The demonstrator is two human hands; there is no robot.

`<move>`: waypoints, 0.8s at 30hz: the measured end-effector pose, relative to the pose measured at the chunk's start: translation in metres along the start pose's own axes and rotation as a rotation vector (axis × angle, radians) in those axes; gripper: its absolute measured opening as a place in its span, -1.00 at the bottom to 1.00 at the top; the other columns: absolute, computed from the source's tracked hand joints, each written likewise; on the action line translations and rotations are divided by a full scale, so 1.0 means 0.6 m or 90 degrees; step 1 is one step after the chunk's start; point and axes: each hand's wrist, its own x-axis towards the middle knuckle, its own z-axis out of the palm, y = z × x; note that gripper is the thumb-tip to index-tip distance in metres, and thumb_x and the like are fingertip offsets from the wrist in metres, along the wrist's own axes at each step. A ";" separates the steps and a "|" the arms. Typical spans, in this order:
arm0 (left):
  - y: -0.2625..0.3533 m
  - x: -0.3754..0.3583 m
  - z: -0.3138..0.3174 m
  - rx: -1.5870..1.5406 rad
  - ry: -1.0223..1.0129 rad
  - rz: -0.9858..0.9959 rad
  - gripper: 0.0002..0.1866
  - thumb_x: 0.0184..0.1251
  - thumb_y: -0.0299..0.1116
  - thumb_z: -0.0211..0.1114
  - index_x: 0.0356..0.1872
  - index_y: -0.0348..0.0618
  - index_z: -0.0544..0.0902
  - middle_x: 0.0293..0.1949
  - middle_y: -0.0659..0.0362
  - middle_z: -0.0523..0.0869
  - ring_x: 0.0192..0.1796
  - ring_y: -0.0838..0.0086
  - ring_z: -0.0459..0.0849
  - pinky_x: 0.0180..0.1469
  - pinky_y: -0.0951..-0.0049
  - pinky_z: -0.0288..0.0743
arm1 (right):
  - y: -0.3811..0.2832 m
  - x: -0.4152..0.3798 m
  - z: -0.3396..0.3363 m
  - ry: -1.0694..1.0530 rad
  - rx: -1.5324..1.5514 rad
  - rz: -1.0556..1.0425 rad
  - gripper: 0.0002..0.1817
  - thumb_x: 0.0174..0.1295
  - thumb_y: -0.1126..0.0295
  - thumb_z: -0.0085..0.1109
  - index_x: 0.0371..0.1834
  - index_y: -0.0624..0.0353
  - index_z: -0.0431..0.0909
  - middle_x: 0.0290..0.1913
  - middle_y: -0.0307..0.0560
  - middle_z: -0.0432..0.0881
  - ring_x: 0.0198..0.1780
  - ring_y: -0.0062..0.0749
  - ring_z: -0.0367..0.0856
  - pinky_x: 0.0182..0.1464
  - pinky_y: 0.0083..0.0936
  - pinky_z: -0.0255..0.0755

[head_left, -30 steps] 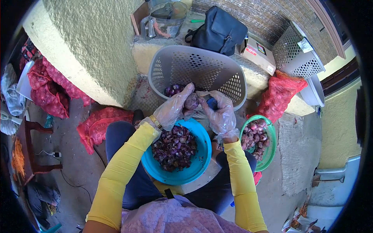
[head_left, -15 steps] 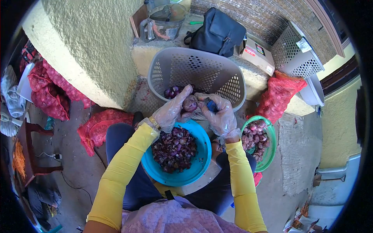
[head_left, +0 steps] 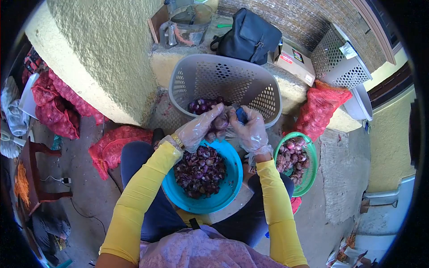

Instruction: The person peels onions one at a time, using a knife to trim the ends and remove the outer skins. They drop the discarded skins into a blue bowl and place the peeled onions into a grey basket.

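Note:
My left hand (head_left: pixel 198 129), in a clear plastic glove, is closed around several red onions (head_left: pixel 219 125) above the blue basin (head_left: pixel 235 178). Close beside them, my right hand (head_left: pixel 251 130), also gloved, grips a small blue object (head_left: pixel 241 115) between its fingers; what it is exactly cannot be made out. Onion skins and purple pieces (head_left: pixel 201 172) lie in the basin between my legs. Beyond my hands, the grey perforated basket (head_left: pixel 232 71) holds some purple onions (head_left: pixel 202 106).
A green basket (head_left: pixel 314 172) of onions stands at the right. Red net sacks (head_left: pixel 319 111) lie at both sides. A black bag (head_left: pixel 252 35) and a carton (head_left: pixel 295 64) sit on the ledge behind. A wooden stool (head_left: pixel 36 174) is at the left, near a cable.
More onions now show in my left hand, lower than before. My right hand has turned and shifted slightly left with the blue object.

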 end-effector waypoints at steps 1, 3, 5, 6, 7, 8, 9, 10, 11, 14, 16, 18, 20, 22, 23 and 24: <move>-0.004 0.003 -0.004 0.004 -0.016 0.004 -0.44 0.58 0.39 0.01 -0.15 0.11 0.59 -0.39 0.40 0.48 -0.40 0.63 0.38 -0.39 0.59 0.15 | 0.005 0.002 0.001 0.013 0.032 0.014 -0.88 0.31 0.43 0.36 -0.21 0.26 0.71 -0.40 -0.30 0.65 -0.35 -0.67 0.50 -0.26 -0.53 0.46; -0.009 0.005 -0.008 0.006 -0.030 0.007 -0.45 0.58 0.39 0.02 -0.03 0.12 0.61 -0.35 0.41 0.51 -0.33 0.63 0.44 -0.33 0.61 0.19 | 0.021 0.008 -0.003 0.019 0.030 0.005 -0.89 0.33 0.43 0.35 -0.22 0.26 0.70 -0.41 -0.33 0.63 -0.36 -0.69 0.48 -0.28 -0.53 0.45; -0.007 0.005 -0.009 0.018 -0.063 0.032 -0.42 0.59 0.34 0.05 0.13 0.06 0.65 -0.24 0.43 0.55 -0.22 0.63 0.47 -0.23 0.60 0.24 | 0.030 0.011 -0.007 0.025 0.027 -0.005 -0.89 0.35 0.43 0.34 -0.24 0.25 0.69 -0.43 -0.36 0.62 -0.37 -0.70 0.46 -0.29 -0.54 0.43; -0.008 0.004 -0.013 0.018 -0.062 0.032 -0.42 0.59 0.34 0.05 0.13 0.06 0.65 -0.24 0.43 0.55 -0.22 0.63 0.47 -0.23 0.60 0.24 | 0.027 0.012 -0.007 0.051 0.070 -0.001 -0.89 0.35 0.43 0.35 -0.26 0.25 0.68 -0.41 -0.37 0.62 -0.36 -0.70 0.47 -0.28 -0.55 0.44; -0.010 0.003 -0.019 0.028 -0.067 0.040 -0.39 0.60 0.32 0.05 0.26 0.05 0.61 -0.21 0.43 0.56 -0.20 0.62 0.46 -0.21 0.59 0.25 | 0.021 0.012 -0.008 0.077 0.113 0.002 -0.88 0.36 0.42 0.35 -0.27 0.25 0.67 -0.39 -0.38 0.63 -0.35 -0.71 0.48 -0.27 -0.56 0.44; -0.010 0.003 -0.023 0.039 -0.073 0.048 -0.35 0.61 0.30 0.05 0.40 0.03 0.58 -0.19 0.43 0.58 -0.19 0.61 0.46 -0.19 0.58 0.26 | 0.013 0.011 -0.010 0.077 0.113 0.002 -0.88 0.36 0.42 0.35 -0.27 0.25 0.67 -0.39 -0.38 0.63 -0.35 -0.71 0.48 -0.27 -0.56 0.44; -0.004 0.000 -0.021 0.039 -0.072 0.048 -0.35 0.61 0.30 0.05 0.40 0.03 0.58 -0.19 0.43 0.58 -0.19 0.61 0.46 -0.19 0.58 0.26 | 0.001 0.009 -0.012 0.067 0.164 0.002 -0.87 0.35 0.42 0.37 -0.29 0.24 0.66 -0.38 -0.40 0.62 -0.34 -0.71 0.48 -0.24 -0.57 0.45; 0.004 -0.005 -0.017 0.006 -0.053 0.041 -0.34 0.62 0.25 0.06 0.46 0.01 0.52 -0.16 0.41 0.60 -0.15 0.61 0.50 -0.16 0.54 0.31 | -0.004 0.006 -0.014 0.057 0.215 0.001 -0.87 0.34 0.42 0.39 -0.31 0.22 0.65 -0.37 -0.41 0.62 -0.33 -0.71 0.48 -0.22 -0.59 0.46; 0.010 -0.008 -0.016 -0.027 -0.033 0.035 -0.33 0.64 0.21 0.07 0.53 -0.02 0.47 -0.13 0.38 0.62 -0.11 0.60 0.54 -0.13 0.51 0.36 | 0.000 0.003 -0.020 0.057 0.216 0.000 -0.87 0.34 0.42 0.39 -0.31 0.22 0.65 -0.37 -0.41 0.62 -0.33 -0.71 0.48 -0.22 -0.59 0.46; 0.006 -0.006 -0.015 -0.151 0.048 0.100 -0.40 0.67 0.09 0.08 0.50 -0.09 0.48 -0.06 0.32 0.67 0.02 0.56 0.62 0.02 0.44 0.49 | 0.006 -0.014 -0.041 -0.058 0.117 0.030 -0.86 0.30 0.42 0.44 -0.29 0.20 0.65 -0.35 -0.39 0.62 -0.29 -0.71 0.51 -0.17 -0.60 0.48; 0.001 -0.002 -0.034 -0.165 0.033 0.132 -0.43 0.66 0.02 0.11 0.48 -0.13 0.48 -0.01 0.28 0.69 0.08 0.52 0.64 0.11 0.40 0.51 | -0.022 -0.025 -0.047 -0.208 0.071 0.093 -0.84 0.27 0.41 0.48 -0.26 0.17 0.65 -0.33 -0.37 0.64 -0.25 -0.71 0.52 -0.15 -0.60 0.48; 0.000 0.000 -0.048 -0.179 0.017 0.163 -0.45 0.65 -0.05 0.14 0.47 -0.16 0.49 0.04 0.25 0.71 0.14 0.47 0.66 0.21 0.36 0.53 | -0.006 -0.032 -0.043 -0.243 0.111 0.088 -0.81 0.27 0.38 0.48 -0.21 0.19 0.65 -0.33 -0.34 0.64 -0.24 -0.71 0.52 -0.15 -0.58 0.49; -0.001 0.001 -0.054 -0.203 0.031 0.131 -0.49 0.61 -0.15 0.18 0.44 -0.17 0.50 0.08 0.20 0.72 0.18 0.37 0.67 0.30 0.29 0.52 | -0.011 -0.035 -0.038 -0.245 0.043 0.045 -0.77 0.32 0.32 0.47 -0.16 0.22 0.65 -0.35 -0.31 0.62 -0.24 -0.70 0.51 -0.14 -0.57 0.49; -0.006 0.002 -0.054 -0.249 -0.008 0.153 -0.52 0.60 -0.18 0.18 0.40 -0.18 0.53 0.08 0.18 0.73 0.21 0.33 0.67 0.30 0.27 0.53 | -0.018 -0.034 -0.038 -0.247 0.033 0.046 -0.75 0.38 0.28 0.41 -0.12 0.24 0.64 -0.36 -0.29 0.61 -0.25 -0.66 0.52 -0.15 -0.54 0.50; -0.008 0.002 -0.054 -0.295 -0.049 0.174 -0.56 0.60 -0.22 0.19 0.36 -0.18 0.55 0.08 0.16 0.73 0.24 0.29 0.67 0.30 0.24 0.53 | -0.022 -0.033 -0.037 -0.249 0.023 0.046 -0.73 0.45 0.24 0.35 -0.07 0.25 0.63 -0.38 -0.27 0.60 -0.26 -0.63 0.52 -0.15 -0.50 0.50; -0.006 0.002 -0.052 -0.294 -0.049 0.173 -0.56 0.60 -0.22 0.19 0.36 -0.18 0.55 0.08 0.16 0.73 0.24 0.29 0.67 0.30 0.24 0.53 | -0.027 -0.031 -0.036 -0.249 0.023 0.046 -0.73 0.45 0.24 0.35 -0.07 0.25 0.63 -0.38 -0.27 0.60 -0.26 -0.63 0.52 -0.15 -0.50 0.50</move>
